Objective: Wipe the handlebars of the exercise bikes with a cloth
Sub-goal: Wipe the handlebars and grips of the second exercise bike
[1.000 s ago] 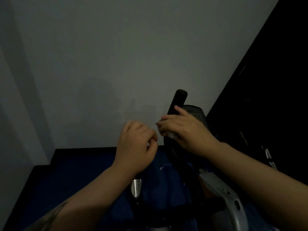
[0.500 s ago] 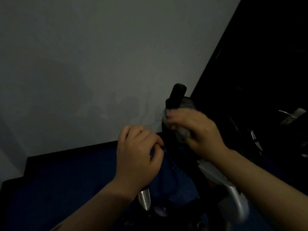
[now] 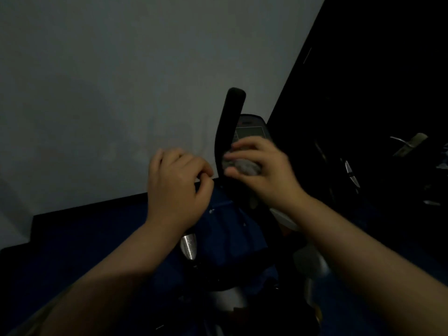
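A black padded handlebar (image 3: 230, 122) rises in the middle of the dim view, its rounded tip free above my hands. My right hand (image 3: 264, 173) presses a small grey cloth (image 3: 242, 166) against the bar's right side. My left hand (image 3: 177, 187) is closed around the top of a second bar, whose chrome tube (image 3: 188, 246) shows below the fist. The bike's console (image 3: 252, 132) sits just behind the right hand.
A pale wall (image 3: 121, 93) stands close behind the bike, above blue flooring (image 3: 84, 251). Grey bike body parts (image 3: 310, 265) lie under my right forearm. More dark gym equipment with metal parts (image 3: 409, 144) stands at the right.
My right hand with the cloth slid down the black handlebar, leaving more of its top uncovered. The left hand kept its grip. The view shifted slightly.
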`<action>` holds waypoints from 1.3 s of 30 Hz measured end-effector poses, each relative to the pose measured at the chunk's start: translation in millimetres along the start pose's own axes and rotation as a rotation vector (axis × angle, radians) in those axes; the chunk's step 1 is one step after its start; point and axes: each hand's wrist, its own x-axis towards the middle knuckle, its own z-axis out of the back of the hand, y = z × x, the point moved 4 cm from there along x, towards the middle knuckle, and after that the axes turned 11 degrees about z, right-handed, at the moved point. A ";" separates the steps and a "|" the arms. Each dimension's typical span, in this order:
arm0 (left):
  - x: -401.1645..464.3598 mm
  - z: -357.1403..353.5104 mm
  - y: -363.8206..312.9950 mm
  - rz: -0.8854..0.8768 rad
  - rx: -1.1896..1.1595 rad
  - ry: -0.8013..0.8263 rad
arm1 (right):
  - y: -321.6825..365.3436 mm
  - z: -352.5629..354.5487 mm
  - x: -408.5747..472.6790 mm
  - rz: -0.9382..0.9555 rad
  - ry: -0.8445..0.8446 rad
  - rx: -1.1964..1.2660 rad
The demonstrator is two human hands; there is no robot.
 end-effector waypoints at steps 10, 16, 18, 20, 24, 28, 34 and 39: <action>-1.4 -2.6 -3.9 0.029 0.118 -0.005 | -6.3 -9.9 -48.1 -0.155 -0.024 0.064; -2.1 -1.3 -5.1 0.031 0.177 0.022 | 8.1 -30.3 0.4 -0.120 -0.156 0.086; -2.3 -0.6 -4.6 0.027 0.168 0.022 | 6.7 -31.6 -22.3 -0.062 -0.109 0.047; -2.8 0.0 -4.7 0.024 0.151 0.015 | -1.1 -20.4 -42.1 0.011 0.013 0.005; -1.1 2.2 -4.5 0.037 0.094 -0.034 | -10.2 -5.9 -23.3 -0.026 0.039 0.121; -1.4 0.0 -2.0 0.028 0.111 -0.039 | -3.0 -24.6 -20.3 -0.110 -0.146 0.227; -1.5 0.1 -1.5 0.062 0.127 -0.031 | -20.5 20.5 -97.9 -0.008 0.257 0.067; -0.6 2.0 -25.2 0.264 0.031 0.033 | -21.3 28.8 -79.0 -0.143 0.069 0.088</action>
